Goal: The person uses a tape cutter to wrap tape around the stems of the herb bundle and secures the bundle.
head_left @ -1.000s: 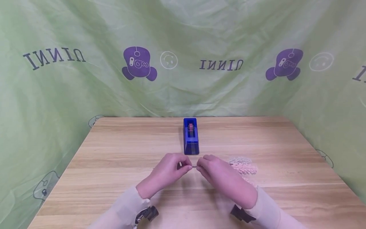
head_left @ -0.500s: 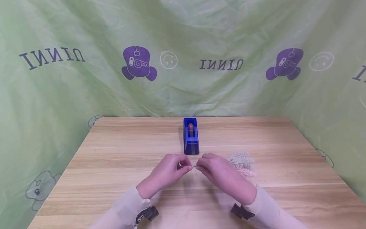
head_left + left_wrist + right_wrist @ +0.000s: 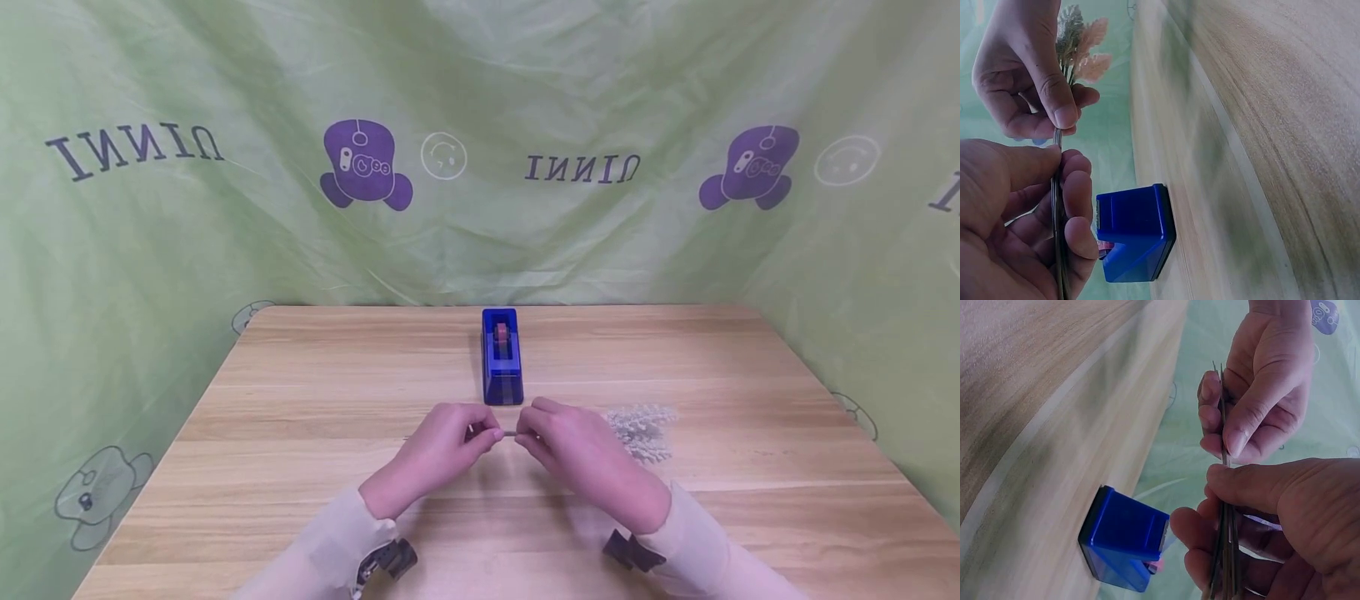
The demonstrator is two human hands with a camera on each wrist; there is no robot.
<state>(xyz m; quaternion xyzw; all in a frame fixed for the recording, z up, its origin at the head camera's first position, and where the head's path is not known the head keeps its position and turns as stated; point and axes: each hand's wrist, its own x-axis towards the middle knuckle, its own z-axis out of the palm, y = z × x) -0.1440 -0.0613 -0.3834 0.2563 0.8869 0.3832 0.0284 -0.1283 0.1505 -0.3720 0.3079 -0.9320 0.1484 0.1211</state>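
Observation:
A thin bundle of flower stems (image 3: 1057,219) runs between both hands above the table. My left hand (image 3: 450,443) pinches it between thumb and fingers, with the stem ends passing along the palm. Close beside it, my right hand (image 3: 581,454) pinches the same bundle nearer the heads. Fluffy grey-white flower heads (image 3: 643,432) stick out past the right hand in the head view. The left wrist view also shows pink flower heads (image 3: 1092,65) next to the grey ones. Stems (image 3: 1229,550) fan slightly inside the right hand.
A blue tape dispenser (image 3: 502,358) stands on the wooden table (image 3: 337,358) just beyond the hands, its cutting end toward them. A green printed curtain (image 3: 480,233) surrounds the table at the back and sides.
The bundle has turned about its length between the fingers: pink heads faced the head camera earlier, grey-white ones now. Both hands have stayed nearly in place.

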